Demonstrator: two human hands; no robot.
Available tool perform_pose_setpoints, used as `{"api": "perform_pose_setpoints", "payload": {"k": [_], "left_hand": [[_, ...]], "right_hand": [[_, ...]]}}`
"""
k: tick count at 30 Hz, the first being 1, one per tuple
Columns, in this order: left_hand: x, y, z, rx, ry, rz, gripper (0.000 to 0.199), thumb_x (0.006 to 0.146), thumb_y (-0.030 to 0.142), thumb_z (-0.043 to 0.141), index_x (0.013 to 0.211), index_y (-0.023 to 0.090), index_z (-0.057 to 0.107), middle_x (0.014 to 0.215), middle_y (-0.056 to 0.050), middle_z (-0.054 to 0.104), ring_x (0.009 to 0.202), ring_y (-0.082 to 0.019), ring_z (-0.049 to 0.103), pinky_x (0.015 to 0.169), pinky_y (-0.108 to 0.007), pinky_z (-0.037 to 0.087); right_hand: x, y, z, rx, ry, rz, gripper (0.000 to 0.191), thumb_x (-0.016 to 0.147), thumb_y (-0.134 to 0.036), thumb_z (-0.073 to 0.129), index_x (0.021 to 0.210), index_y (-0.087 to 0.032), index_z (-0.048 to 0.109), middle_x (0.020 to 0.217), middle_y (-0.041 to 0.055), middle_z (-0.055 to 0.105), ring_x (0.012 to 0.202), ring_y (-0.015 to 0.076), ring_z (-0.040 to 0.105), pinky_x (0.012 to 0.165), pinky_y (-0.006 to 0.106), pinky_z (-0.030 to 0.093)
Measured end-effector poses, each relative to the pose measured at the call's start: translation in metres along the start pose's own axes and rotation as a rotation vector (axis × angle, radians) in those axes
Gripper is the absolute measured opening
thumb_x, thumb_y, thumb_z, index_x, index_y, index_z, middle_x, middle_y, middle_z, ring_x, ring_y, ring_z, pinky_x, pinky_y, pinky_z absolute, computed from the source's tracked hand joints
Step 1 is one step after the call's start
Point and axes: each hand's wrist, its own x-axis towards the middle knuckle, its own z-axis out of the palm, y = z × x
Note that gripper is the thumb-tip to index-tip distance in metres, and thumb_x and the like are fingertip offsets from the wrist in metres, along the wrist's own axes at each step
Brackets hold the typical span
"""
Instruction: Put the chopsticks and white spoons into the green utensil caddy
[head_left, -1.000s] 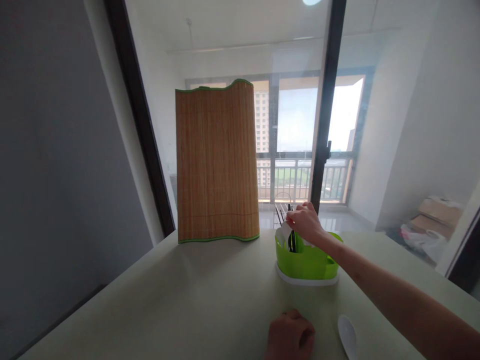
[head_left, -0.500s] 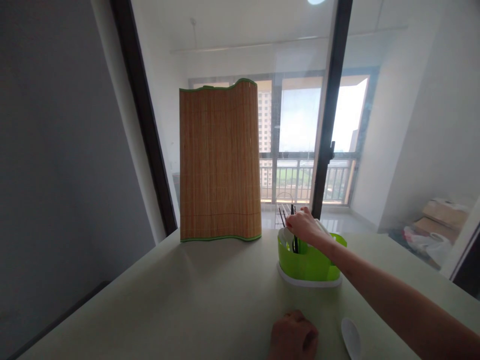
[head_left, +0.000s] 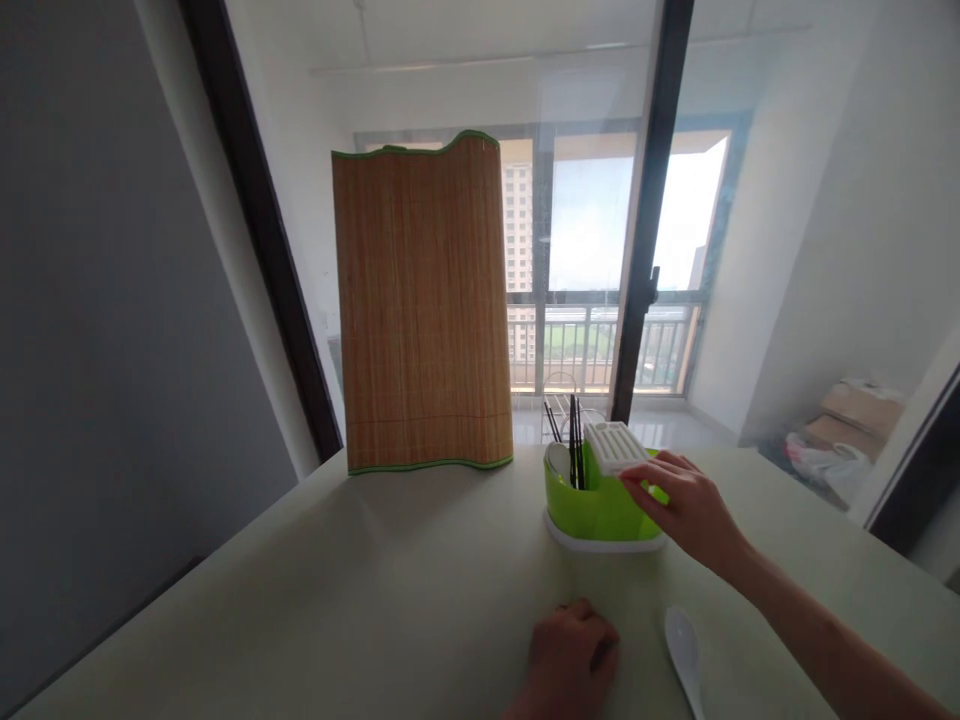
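A bright green cutlery holder (head_left: 600, 515) on a white base stands at the right of the table. Black chopsticks (head_left: 576, 440) stand upright in its left part, beside a pale spoon (head_left: 559, 462). Over its right part a white slotted lid (head_left: 616, 447) sits tilted. My right hand (head_left: 679, 498) pinches the lid's near right corner between thumb and fingers. My left hand (head_left: 576, 645) rests curled on the table in front of the holder, with nothing visible in it. A white spoon (head_left: 682, 645) lies to the right of my left hand.
A rolled bamboo mat (head_left: 424, 310) with green edging stands upright at the back of the table (head_left: 337, 600). Behind the table is a glass partition with a dark frame (head_left: 646, 240). Cardboard boxes (head_left: 855, 415) lie beyond it on the right.
My right hand has moved from above the chopsticks to the slotted lid's right corner. The chopsticks and lid are now uncovered. My left hand stays curled on the table; the view has shifted slightly.
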Motion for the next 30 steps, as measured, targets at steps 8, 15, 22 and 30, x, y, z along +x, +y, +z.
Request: {"api": "perform_pose_setpoints", "payload": {"k": [8, 15, 22, 30], "left_hand": [[-0.002, 0.006, -0.004, 0.016, 0.025, -0.008, 0.024, 0.086, 0.023, 0.051, 0.096, 0.026, 0.072, 0.099, -0.002, 0.067, 0.090, -0.018, 0.061, 0.082, -0.028, 0.044], [0.000, 0.008, -0.005, 0.049, -0.002, -0.049, 0.026, 0.088, 0.023, 0.049, 0.098, 0.025, 0.072, 0.099, -0.003, 0.067, 0.090, -0.018, 0.060, 0.081, -0.028, 0.043], [-0.001, 0.007, -0.003, 0.041, 0.028, -0.027, 0.024, 0.087, 0.022, 0.050, 0.098, 0.026, 0.072, 0.097, -0.003, 0.067, 0.087, -0.018, 0.061, 0.079, -0.029, 0.043], [-0.001, 0.003, 0.002, 0.079, 0.043, 0.011, 0.023, 0.088, 0.019, 0.049, 0.096, 0.026, 0.071, 0.095, -0.003, 0.069, 0.089, -0.020, 0.061, 0.080, -0.031, 0.044]], "right_hand": [[-0.138, 0.037, 0.037, 0.293, -0.252, 0.474, 0.028, 0.091, -0.043, 0.050, 0.095, -0.025, 0.071, 0.068, -0.0006, 0.065, 0.057, 0.0174, 0.057, 0.055, 0.028, 0.044], [-0.139, 0.035, 0.042, 0.416, -0.383, 0.510, 0.039, 0.090, -0.050, 0.046, 0.101, -0.022, 0.072, 0.061, -0.0019, 0.059, 0.057, 0.0163, 0.053, 0.053, 0.027, 0.036], [-0.146, 0.038, 0.046, 0.373, -0.418, 0.547, 0.027, 0.083, -0.039, 0.056, 0.081, -0.021, 0.075, 0.065, 0.0021, 0.064, 0.059, 0.0166, 0.052, 0.056, 0.028, 0.034], [-0.142, 0.033, 0.040, 0.532, -0.463, 0.527, 0.030, 0.086, -0.040, 0.052, 0.073, -0.018, 0.067, 0.058, 0.0006, 0.063, 0.054, 0.0150, 0.054, 0.050, 0.025, 0.036]]}}
